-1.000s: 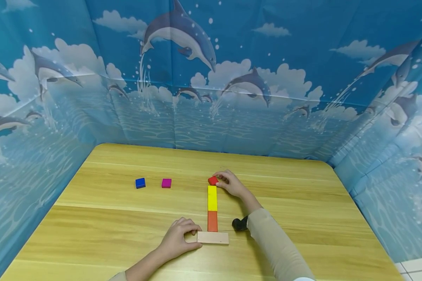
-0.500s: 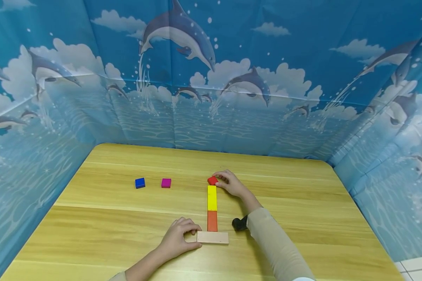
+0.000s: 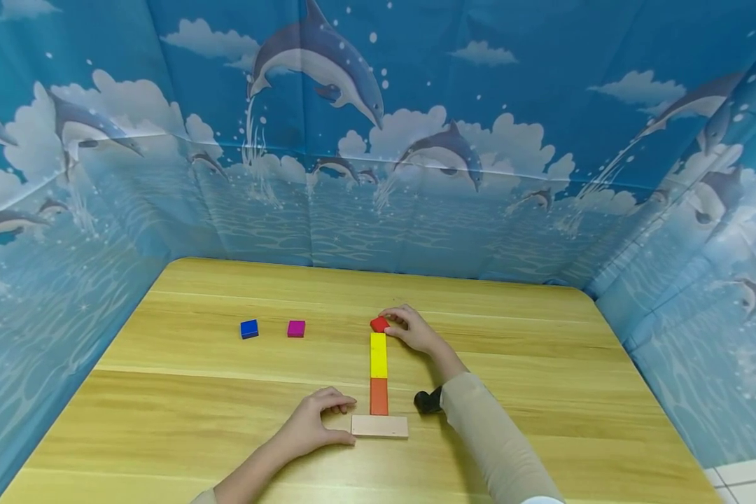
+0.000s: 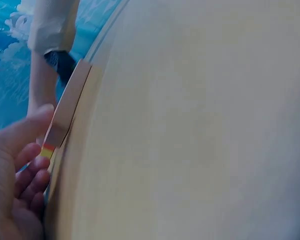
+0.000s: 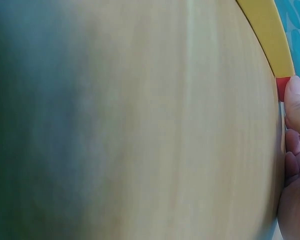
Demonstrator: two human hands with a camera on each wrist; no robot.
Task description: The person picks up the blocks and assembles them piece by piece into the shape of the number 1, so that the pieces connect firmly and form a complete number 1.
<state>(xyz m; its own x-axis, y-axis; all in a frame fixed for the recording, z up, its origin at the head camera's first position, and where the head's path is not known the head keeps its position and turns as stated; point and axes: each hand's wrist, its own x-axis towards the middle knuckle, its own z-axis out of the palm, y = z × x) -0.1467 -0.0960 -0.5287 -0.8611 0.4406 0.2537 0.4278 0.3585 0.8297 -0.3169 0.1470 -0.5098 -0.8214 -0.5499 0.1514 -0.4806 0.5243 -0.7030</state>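
I'm aligning the red block (image 3: 379, 324) beyond the yellow block (image 3: 379, 355).
My right hand (image 3: 414, 333) is pinching it; my left hand (image 3: 310, 424) is sitting spread beside the wooden block (image 3: 380, 426), contact unclear. Red is seemingly needing squaring.

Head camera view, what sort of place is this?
Probably a curtained-off indoor corner for tabletop activity: a dolphin-print curtain behind a wood-grain table, and white floor tiles at lower right.
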